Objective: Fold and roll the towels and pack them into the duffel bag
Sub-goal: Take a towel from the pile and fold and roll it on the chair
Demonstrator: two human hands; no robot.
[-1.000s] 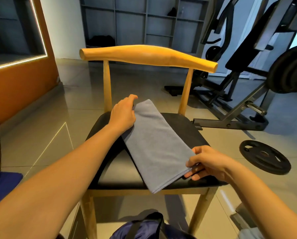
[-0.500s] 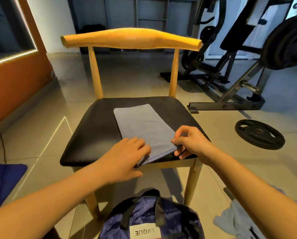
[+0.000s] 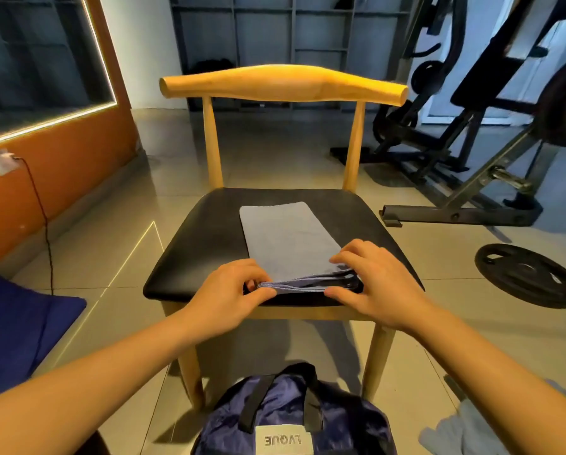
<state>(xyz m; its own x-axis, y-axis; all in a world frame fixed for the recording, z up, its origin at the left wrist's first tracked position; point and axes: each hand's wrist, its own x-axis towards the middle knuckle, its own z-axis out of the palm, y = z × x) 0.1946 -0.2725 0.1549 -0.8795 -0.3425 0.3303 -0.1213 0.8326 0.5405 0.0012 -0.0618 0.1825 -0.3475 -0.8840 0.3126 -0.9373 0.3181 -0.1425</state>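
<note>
Pinching the near end of the long, folded grey terry towel (image 3: 288, 238), both hands work at the front edge of the black padded seat of the pale wooden chair (image 3: 202, 244), just below the centre of the frame. The left hand (image 3: 232, 290) grips the left corner of that end, with curled fingers on top and the thumb in front. The right hand (image 3: 370, 284) holds the right corner, fingers arched over the top layer and the thumb against the stacked edges.

The towel lies flat as a narrow strip running up the frame towards the chair back, probably so it can be rolled away from the person along its length. A hand at each corner should keep the several layers showing at the near edge together, so the first turn starts straight. The folding looks done, and no roll has formed yet.

The navy nylon duffel bag with black handles (image 3: 294, 418) stands on the tiled floor at the bottom centre, close to the chair, likely for a short drop. I cannot tell whether it is unzipped. A crumpled pale grey cloth (image 3: 465, 431) at lower right may be another towel waiting.
</note>
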